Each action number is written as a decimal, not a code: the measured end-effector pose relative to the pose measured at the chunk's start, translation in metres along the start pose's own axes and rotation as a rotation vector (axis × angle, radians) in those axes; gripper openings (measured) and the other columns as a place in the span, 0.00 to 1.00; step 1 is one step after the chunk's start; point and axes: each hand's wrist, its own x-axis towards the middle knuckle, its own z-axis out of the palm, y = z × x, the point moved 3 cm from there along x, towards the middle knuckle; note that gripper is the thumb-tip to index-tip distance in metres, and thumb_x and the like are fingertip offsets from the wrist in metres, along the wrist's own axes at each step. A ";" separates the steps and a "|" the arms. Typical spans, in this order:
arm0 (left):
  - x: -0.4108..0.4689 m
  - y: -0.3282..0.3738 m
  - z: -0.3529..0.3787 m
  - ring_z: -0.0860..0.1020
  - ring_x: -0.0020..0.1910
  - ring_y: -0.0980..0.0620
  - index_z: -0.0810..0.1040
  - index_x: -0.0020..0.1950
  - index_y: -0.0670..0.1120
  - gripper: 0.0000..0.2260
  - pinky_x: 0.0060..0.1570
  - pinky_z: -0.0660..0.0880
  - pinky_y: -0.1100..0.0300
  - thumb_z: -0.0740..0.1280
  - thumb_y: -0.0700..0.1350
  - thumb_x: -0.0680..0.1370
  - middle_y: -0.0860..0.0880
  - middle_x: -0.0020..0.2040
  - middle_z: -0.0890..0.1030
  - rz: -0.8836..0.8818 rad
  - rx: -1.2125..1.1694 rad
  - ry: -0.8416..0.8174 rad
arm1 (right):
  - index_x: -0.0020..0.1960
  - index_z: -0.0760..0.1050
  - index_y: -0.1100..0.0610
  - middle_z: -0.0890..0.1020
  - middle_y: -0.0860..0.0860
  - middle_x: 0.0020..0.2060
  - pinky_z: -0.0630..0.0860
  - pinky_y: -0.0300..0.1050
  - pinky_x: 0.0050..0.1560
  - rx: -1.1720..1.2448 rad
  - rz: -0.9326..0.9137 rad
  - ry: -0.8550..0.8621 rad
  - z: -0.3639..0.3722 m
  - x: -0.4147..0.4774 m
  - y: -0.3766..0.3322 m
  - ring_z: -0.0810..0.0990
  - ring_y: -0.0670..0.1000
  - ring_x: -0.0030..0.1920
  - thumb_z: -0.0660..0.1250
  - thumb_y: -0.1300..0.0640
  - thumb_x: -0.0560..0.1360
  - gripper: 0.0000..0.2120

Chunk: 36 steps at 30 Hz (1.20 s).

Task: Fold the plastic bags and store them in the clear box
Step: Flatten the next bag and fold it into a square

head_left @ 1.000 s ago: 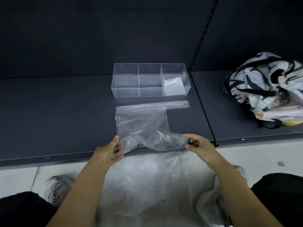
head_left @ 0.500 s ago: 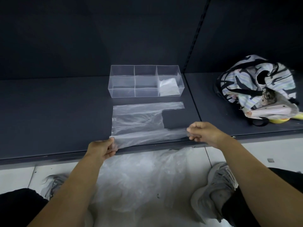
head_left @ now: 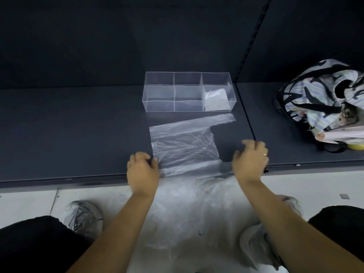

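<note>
A clear plastic bag [head_left: 185, 146] lies flattened on the dark shelf [head_left: 78, 134], one handle reaching toward the far right. Its near edge is a folded strip along the shelf's front. My left hand [head_left: 142, 170] pinches the bag's near left corner with curled fingers. My right hand [head_left: 250, 160] hovers over the strip's right end with loosely arched fingers, and nothing shows between thumb and fingertips. Behind the bag stands the clear box [head_left: 157, 95] with its divided compartments. A folded bag [head_left: 215, 99] sits in its right compartment.
A heap of loose plastic bags [head_left: 197, 209] lies on the floor between my knees and shoes. On the right shelf section rests a patterned cloth bag [head_left: 323, 99]. A slotted upright [head_left: 254, 36] divides the two shelf sections.
The bunched bag has been pulled taut and laid flat on the shelf. My right hand has let go of the strip's end and its fingers have opened above it.
</note>
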 end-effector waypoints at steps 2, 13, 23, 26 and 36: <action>0.003 0.014 0.013 0.71 0.62 0.38 0.74 0.63 0.38 0.13 0.61 0.66 0.47 0.61 0.42 0.81 0.38 0.62 0.74 0.244 0.102 -0.050 | 0.65 0.73 0.59 0.69 0.59 0.67 0.64 0.53 0.66 0.084 -0.275 -0.099 0.019 -0.026 -0.048 0.68 0.60 0.66 0.64 0.62 0.75 0.18; 0.015 -0.025 0.060 0.43 0.77 0.52 0.45 0.78 0.46 0.33 0.75 0.41 0.50 0.35 0.62 0.78 0.49 0.79 0.46 0.578 0.543 -0.318 | 0.78 0.42 0.50 0.44 0.48 0.78 0.33 0.49 0.74 -0.308 -0.692 -0.400 0.096 -0.032 -0.039 0.39 0.48 0.77 0.39 0.36 0.79 0.32; 0.002 -0.015 0.039 0.54 0.77 0.46 0.56 0.77 0.41 0.36 0.75 0.46 0.47 0.39 0.65 0.79 0.44 0.77 0.58 0.671 0.486 -0.272 | 0.74 0.63 0.61 0.63 0.59 0.74 0.51 0.56 0.75 -0.165 -0.490 -0.160 0.027 0.009 0.045 0.60 0.59 0.74 0.53 0.44 0.81 0.27; -0.028 -0.017 0.037 0.68 0.71 0.43 0.69 0.71 0.39 0.35 0.71 0.57 0.46 0.61 0.64 0.76 0.42 0.71 0.70 0.886 0.446 -0.217 | 0.67 0.71 0.60 0.71 0.58 0.68 0.64 0.60 0.69 -0.059 -0.752 -0.241 0.032 -0.039 0.010 0.67 0.59 0.66 0.72 0.44 0.69 0.32; -0.036 -0.007 0.022 0.83 0.52 0.46 0.85 0.52 0.42 0.19 0.52 0.79 0.47 0.79 0.33 0.62 0.45 0.54 0.84 0.838 0.238 -0.099 | 0.37 0.80 0.57 0.82 0.52 0.38 0.73 0.49 0.40 0.036 -0.817 -0.216 0.029 -0.057 -0.032 0.80 0.57 0.38 0.77 0.65 0.65 0.06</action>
